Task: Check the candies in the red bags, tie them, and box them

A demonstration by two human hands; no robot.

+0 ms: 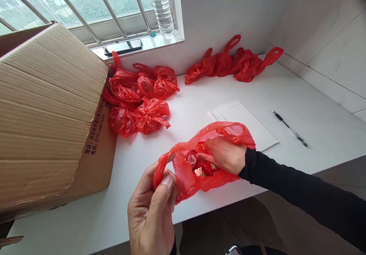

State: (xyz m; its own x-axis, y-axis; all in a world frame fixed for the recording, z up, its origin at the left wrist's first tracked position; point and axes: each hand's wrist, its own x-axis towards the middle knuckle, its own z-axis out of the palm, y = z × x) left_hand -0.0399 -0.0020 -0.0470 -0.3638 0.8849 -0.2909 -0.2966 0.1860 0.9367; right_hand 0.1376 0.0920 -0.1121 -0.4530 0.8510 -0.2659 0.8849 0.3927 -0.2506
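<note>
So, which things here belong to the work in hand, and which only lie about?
In use: open red bag, small packets inside it, left hand, right hand, tied red bags, cardboard box.
Lying about: paper, pen, phone, water bottle.

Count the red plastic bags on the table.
About 10: five tied by the box, four by the wall, one open in both hands. Some may be hidden.

White desk point(314, 125) runs along a grey wall point(228, 10); tiled wall point(328, 49) on the right. Barred window point(85, 3) up left, daylight pouring over its sill point(160, 43).
</note>
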